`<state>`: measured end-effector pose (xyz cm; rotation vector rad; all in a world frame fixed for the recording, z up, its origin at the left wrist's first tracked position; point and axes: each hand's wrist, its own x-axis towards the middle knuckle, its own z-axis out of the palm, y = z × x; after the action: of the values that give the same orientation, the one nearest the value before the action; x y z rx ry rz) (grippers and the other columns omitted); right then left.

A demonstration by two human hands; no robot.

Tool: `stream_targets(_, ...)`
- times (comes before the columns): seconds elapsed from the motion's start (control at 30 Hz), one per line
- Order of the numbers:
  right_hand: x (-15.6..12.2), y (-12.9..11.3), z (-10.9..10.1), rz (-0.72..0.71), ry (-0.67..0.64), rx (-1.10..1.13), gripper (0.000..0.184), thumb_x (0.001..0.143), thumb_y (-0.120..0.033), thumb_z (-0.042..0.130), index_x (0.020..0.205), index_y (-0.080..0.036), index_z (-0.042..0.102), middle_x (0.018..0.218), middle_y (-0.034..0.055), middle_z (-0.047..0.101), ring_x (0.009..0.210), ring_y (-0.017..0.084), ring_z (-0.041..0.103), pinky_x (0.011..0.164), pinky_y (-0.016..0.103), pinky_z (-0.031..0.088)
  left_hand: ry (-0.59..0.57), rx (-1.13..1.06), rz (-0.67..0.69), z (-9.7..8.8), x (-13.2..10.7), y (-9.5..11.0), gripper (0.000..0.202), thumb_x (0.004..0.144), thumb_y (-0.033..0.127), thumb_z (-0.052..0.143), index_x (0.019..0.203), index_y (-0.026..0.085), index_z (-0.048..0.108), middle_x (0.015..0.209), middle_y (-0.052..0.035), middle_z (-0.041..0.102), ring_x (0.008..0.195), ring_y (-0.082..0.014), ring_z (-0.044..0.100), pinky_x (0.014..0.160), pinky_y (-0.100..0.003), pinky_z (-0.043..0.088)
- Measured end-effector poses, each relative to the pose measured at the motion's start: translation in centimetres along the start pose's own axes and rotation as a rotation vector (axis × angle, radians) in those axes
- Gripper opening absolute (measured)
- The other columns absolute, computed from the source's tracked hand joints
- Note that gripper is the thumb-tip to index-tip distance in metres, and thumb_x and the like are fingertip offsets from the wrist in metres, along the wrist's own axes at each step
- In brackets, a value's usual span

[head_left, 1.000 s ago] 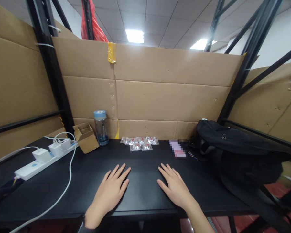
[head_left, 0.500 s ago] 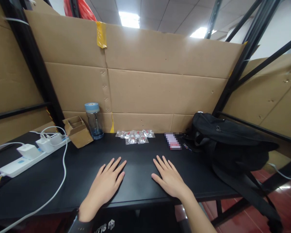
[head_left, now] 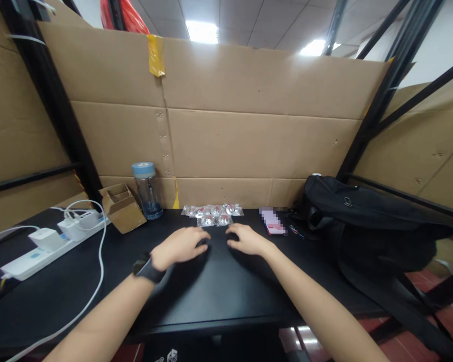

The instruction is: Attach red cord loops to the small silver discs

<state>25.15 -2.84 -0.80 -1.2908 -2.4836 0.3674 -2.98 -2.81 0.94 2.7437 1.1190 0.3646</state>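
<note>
Several small clear packets with red-and-white contents (head_left: 212, 215) lie in a cluster at the back of the black table (head_left: 219, 291). My left hand (head_left: 179, 245), with a dark watch on its wrist, is stretched forward just short of the packets, fingers loosely curled downward and holding nothing. My right hand (head_left: 245, 238) reaches alongside it, fingers also bent toward the table, a little right of the packets. Neither hand touches a packet as far as I can see.
A blue-lidded bottle (head_left: 147, 190) and a small open cardboard box (head_left: 123, 207) stand back left. A white power strip (head_left: 49, 240) with chargers and cables lies far left. A black backpack (head_left: 366, 226) fills the right side. Cardboard walls (head_left: 249, 146) enclose the table.
Both hands left their flat resting place near the front edge and reached forward toward the packets, fingers now curled. The arms are extended well over the table.
</note>
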Motion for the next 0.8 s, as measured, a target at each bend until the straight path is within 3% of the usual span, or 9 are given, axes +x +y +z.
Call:
stream_targets(0.1, 4.0, 1.7, 1.2, 0.035, 0.21, -0.107, 0.045, 0.088, -0.021, 0.061, 0.133, -0.019, 0.062, 0.143, 0.0139, 0.056, 0.132, 0.026, 0.052, 0.109, 0.037, 0.04, 0.109, -0.088, 0.127, -0.1, 4.2, -1.8, 0.027, 0.094, 0.029, 0.05, 0.11, 0.024, 0.072, 0.114, -0.0054, 0.073, 0.107, -0.0221, 0.066, 0.099, -0.032, 0.047)
stream_targets(0.2, 5.2, 3.2, 2.7, 0.034, 0.223, -0.177, 0.049, 0.089, -0.018, 0.059, 0.138, -0.023, 0.057, 0.146, 0.012, 0.054, 0.134, 0.027, 0.05, 0.108, 0.041, 0.039, 0.306, -0.141, 0.101, 1.8, 5.6, -3.2, 0.027, 0.094, 0.021, 0.047, 0.106, 0.022, 0.071, 0.107, -0.0057, 0.073, 0.101, -0.0211, 0.066, 0.097, -0.033, 0.048)
stream_targets(0.23, 5.2, 3.5, 3.1, 0.023, 0.221, -0.186, 0.048, 0.091, -0.018, 0.057, 0.138, -0.024, 0.056, 0.146, 0.0111, 0.055, 0.134, 0.027, 0.05, 0.107, 0.042, 0.038, 0.323, -0.136, 0.101, 2.7, 5.6, -3.6, 0.026, 0.094, 0.02, 0.047, 0.105, 0.022, 0.071, 0.107, -0.0062, 0.073, 0.102, -0.0217, 0.066, 0.099, -0.034, 0.047)
stream_targets(0.37, 4.5, 4.1, 3.4, -0.003, 0.248, -0.195, 0.036, 0.094, -0.022, 0.058, 0.13, -0.026, 0.06, 0.132, 0.0096, 0.065, 0.124, 0.026, 0.056, 0.1, 0.042, 0.037, 0.294, -0.161, 0.091, 4.8, 4.8, -4.1, 0.023, 0.09, 0.017, 0.052, 0.102, 0.022, 0.07, 0.109, -0.0069, 0.071, 0.105, -0.0224, 0.065, 0.1, -0.035, 0.047)
stream_targets(0.53, 3.8, 3.5, 2.7, -0.01, 0.27, -0.176, 0.021, 0.094, -0.024, 0.062, 0.114, -0.022, 0.067, 0.109, 0.0089, 0.072, 0.106, 0.023, 0.063, 0.091, 0.036, 0.037, 0.378, -0.164, 0.069, 4.6, 4.9, -3.5, 0.027, 0.091, 0.019, 0.051, 0.112, 0.023, 0.068, 0.122, -0.0073, 0.067, 0.118, -0.0236, 0.06, 0.107, -0.038, 0.043)
stream_targets(0.7, 3.3, 2.8, 2.1, -0.006, 0.307, -0.132, 0.015, 0.095, -0.02, 0.059, 0.106, -0.023, 0.069, 0.098, 0.0053, 0.076, 0.093, 0.021, 0.067, 0.091, 0.036, 0.033, 0.262, -0.091, 0.106, 4.7, 4.7, -2.7, 0.032, 0.09, 0.023, 0.056, 0.119, 0.027, 0.068, 0.127, -0.006, 0.066, 0.123, -0.0259, 0.057, 0.107, -0.041, 0.041)
stream_targets(0.8, 3.2, 2.7, 2.0, 0.065, 0.355, -0.042, 0.013, 0.094, -0.019, 0.059, 0.099, -0.024, 0.07, 0.088, 0.0017, 0.077, 0.084, 0.019, 0.068, 0.093, 0.038, 0.032, 0.216, -0.08, 0.107, 4.9, 4.5, -2.2, 0.032, 0.092, 0.025, 0.054, 0.121, 0.029, 0.067, 0.127, -0.0051, 0.067, 0.123, -0.0254, 0.057, 0.104, -0.041, 0.041)
